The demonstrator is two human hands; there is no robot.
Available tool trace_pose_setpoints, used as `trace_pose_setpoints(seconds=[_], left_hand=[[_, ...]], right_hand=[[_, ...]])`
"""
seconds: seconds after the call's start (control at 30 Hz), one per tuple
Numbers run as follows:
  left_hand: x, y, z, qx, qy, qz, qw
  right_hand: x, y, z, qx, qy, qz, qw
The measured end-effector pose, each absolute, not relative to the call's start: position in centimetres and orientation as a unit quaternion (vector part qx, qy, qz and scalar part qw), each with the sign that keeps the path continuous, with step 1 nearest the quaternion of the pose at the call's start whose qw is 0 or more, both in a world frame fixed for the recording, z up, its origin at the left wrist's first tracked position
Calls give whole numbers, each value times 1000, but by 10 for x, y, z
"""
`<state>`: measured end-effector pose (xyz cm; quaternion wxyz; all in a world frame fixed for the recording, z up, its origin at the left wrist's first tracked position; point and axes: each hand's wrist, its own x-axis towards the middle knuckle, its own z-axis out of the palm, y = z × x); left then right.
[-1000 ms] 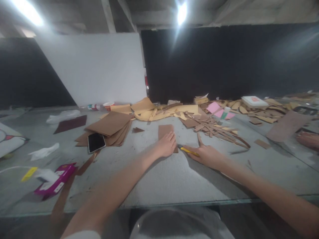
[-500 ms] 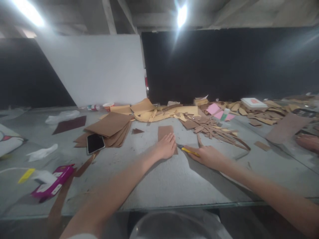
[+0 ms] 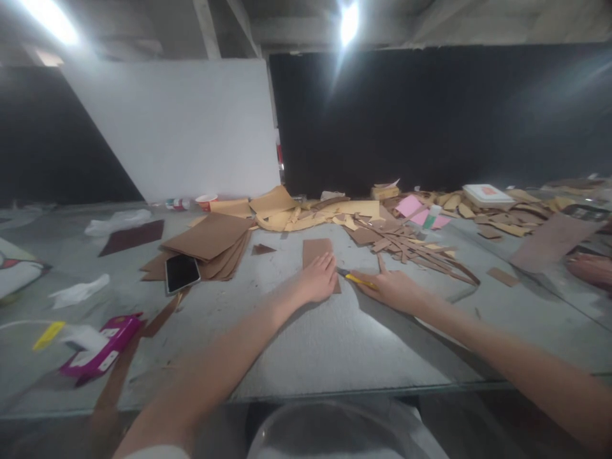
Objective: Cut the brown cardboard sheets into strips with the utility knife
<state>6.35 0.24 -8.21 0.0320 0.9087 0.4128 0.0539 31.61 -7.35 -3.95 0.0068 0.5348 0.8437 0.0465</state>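
Note:
Flat on the table lies a brown rectangular sheet (image 3: 315, 250). My left hand (image 3: 319, 278) presses down on it, its fingers stretched out over the right part. A yellow utility knife (image 3: 359, 280) is held in my right hand (image 3: 393, 291), with its blade end pointing left at the sheet's right edge. Whether the blade touches the sheet I cannot tell. A thin brown strip (image 3: 381, 263) lies just behind my right hand. Thin brown offcuts (image 3: 406, 245) are heaped farther back on the right.
On the left, a smartphone (image 3: 182, 274) rests against a stack of brown sheets (image 3: 210, 236). Nearer stands a magenta power strip (image 3: 105, 349) with a plugged-in cable. Tan scraps (image 3: 310, 220) line the back. At the far right, another person's hand (image 3: 593, 268) is beside a brown sheet (image 3: 557, 242).
My right hand and the knife have shifted slightly away from me, up along the sheet's right edge. My left hand stays on the sheet. The whole view has tilted a little.

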Motion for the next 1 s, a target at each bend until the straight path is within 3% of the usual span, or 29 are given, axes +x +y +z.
trace_pose_setpoints(seconds=[0.63,1.0], left_hand=[[63,2,-82,909,412,58,19],[58,19,-72,925,363,110,-22]], right_hand=[[302,-45,-35,534,843,62,10],[287,-100,-32,530,847,35,12]])
